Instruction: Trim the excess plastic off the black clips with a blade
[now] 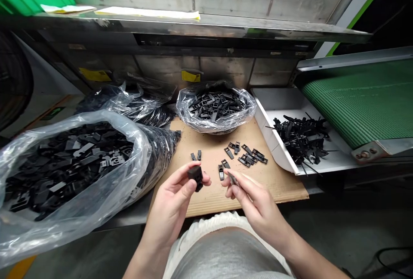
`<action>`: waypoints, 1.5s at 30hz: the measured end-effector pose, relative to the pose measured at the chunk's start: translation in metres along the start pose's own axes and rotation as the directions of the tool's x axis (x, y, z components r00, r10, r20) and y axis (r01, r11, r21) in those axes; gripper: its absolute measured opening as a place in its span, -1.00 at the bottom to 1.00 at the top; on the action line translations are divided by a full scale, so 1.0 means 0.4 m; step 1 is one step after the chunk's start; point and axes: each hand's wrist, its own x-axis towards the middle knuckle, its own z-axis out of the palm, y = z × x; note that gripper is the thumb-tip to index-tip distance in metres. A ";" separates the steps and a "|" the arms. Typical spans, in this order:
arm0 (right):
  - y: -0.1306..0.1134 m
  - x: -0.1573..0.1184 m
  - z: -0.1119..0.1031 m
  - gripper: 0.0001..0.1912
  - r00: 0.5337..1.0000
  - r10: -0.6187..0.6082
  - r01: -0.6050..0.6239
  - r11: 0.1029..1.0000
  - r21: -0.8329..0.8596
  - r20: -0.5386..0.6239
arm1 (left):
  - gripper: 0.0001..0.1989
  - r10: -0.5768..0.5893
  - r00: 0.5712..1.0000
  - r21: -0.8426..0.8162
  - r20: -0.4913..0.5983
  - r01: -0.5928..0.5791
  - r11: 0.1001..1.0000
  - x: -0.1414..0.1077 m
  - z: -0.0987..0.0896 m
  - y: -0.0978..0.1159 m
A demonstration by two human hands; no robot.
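Note:
Held between the thumb and fingers of my left hand (179, 195) is a black blocky plastic part (195, 175). My right hand (250, 193) pinches a small flat black clip (232, 178) a short way to the right of it. Just beyond my hands, several black plastic clips (248, 158) with rectangular openings lie loose on the cardboard sheet (206, 203). Two smaller black pieces (196, 155) lie beyond my left hand. Fingers hide part of both held pieces.
On the left, a clear plastic bag (138, 141) gapes open, full of black parts. Another bag (216, 126) holds clips at the back. To the right, a white tray (274, 137) contains thin black pieces (301, 137) beside a green conveyor belt (364, 98). A metal shelf (226, 25) spans the back.

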 end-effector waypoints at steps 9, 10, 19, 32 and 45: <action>-0.045 0.017 -0.021 -0.72 0.989 -0.142 0.146 0.974 -0.176 0.037 | -0.81 0.271 0.961 0.567 -0.046 -0.199 0.799 -0.046 0.005 0.003; -0.050 0.019 -0.018 -0.72 0.989 -0.148 0.151 0.972 -0.182 0.029 | -0.81 0.282 0.959 0.583 -0.023 -0.216 0.783 -0.048 0.005 0.004; -0.053 0.031 0.003 -0.74 0.983 -0.181 0.177 0.955 -0.240 0.003 | -0.80 0.285 0.958 0.543 -0.021 -0.229 0.808 -0.048 0.007 0.001; -0.042 0.038 0.001 -0.75 0.999 0.046 -0.046 0.997 0.065 -0.008 | -0.78 0.277 0.956 0.603 0.098 -0.279 0.747 -0.041 0.003 0.000; -0.038 0.052 0.023 -0.75 1.000 -0.021 0.021 1.000 0.023 -0.008 | -0.66 0.323 0.939 0.615 0.119 -0.325 0.718 -0.049 -0.013 -0.006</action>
